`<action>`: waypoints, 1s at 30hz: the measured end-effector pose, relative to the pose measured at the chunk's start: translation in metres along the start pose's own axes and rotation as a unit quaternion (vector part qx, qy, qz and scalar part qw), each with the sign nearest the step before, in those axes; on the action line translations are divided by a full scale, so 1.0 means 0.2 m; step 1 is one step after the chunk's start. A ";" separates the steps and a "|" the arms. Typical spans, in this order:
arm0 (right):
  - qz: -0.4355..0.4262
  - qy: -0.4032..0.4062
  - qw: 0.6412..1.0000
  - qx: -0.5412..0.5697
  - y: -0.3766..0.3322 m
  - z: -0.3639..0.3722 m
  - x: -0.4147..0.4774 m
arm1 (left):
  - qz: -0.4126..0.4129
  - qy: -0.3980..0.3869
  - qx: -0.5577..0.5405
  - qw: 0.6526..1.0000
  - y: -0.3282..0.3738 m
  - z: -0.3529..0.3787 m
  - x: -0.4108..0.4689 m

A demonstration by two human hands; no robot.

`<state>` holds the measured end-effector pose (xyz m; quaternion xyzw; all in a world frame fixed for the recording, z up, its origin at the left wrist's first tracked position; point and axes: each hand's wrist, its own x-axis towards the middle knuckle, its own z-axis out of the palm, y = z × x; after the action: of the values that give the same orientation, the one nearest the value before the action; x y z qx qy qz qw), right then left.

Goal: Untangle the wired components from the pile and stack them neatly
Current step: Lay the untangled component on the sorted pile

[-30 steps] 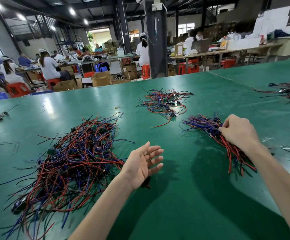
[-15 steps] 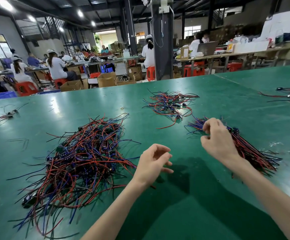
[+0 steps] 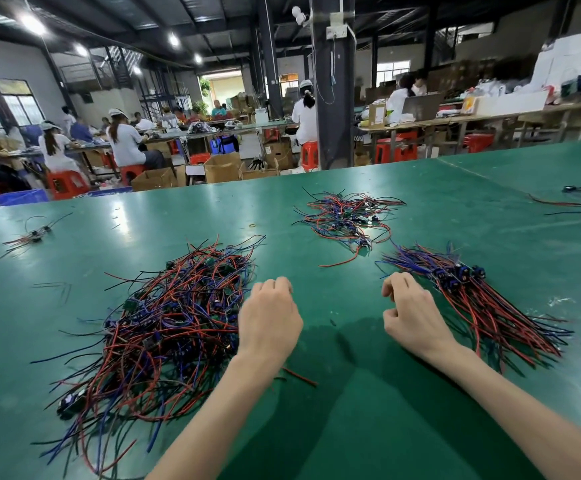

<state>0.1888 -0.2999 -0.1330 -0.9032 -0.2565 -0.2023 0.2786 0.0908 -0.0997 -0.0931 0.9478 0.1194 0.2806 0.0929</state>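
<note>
**Hands between pile and stack**

The pile (image 3: 164, 327) was seen on the green surface (image 3: 351, 427), just left of the left hand (image 3: 270, 320). That hand's fingers were curled and any hold could not be told. The right hand (image 3: 414, 313) was held loosely curled and empty, just beside the stack (image 3: 472, 299).

The table top (image 3: 455, 220) is a smooth green sheet with a soft gloss — ceiling lights smear pale across its far left. The wires of the tangled pile (image 3: 164, 327) and of the combed bundle (image 3: 483, 306) wear slick plastic insulation, and the bundle's small connectors (image 3: 455, 273) are a darker, shinier moulded plastic. Beyond the table stand matt brown cardboard boxes (image 3: 221, 168) and glossy red plastic stools (image 3: 66, 183).
</note>
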 end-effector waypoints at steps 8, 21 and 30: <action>-0.003 -0.019 1.000 0.005 -0.01 0.03 -0.01 | -0.169 -0.143 0.173 0.960 -0.27 -0.10 0.08; 0.005 -0.011 0.999 0.040 -0.05 0.02 -0.02 | -0.160 0.073 -0.491 0.853 -0.08 -0.19 0.15; 0.041 -0.019 0.982 0.184 -0.09 0.00 -0.02 | -0.297 -0.088 -0.772 0.555 0.08 -0.04 0.06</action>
<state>0.1750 -0.2879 -0.1273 -0.8501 -0.2570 -0.1230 0.4429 0.0987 -0.1112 -0.0770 0.4432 0.1231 0.1369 0.8773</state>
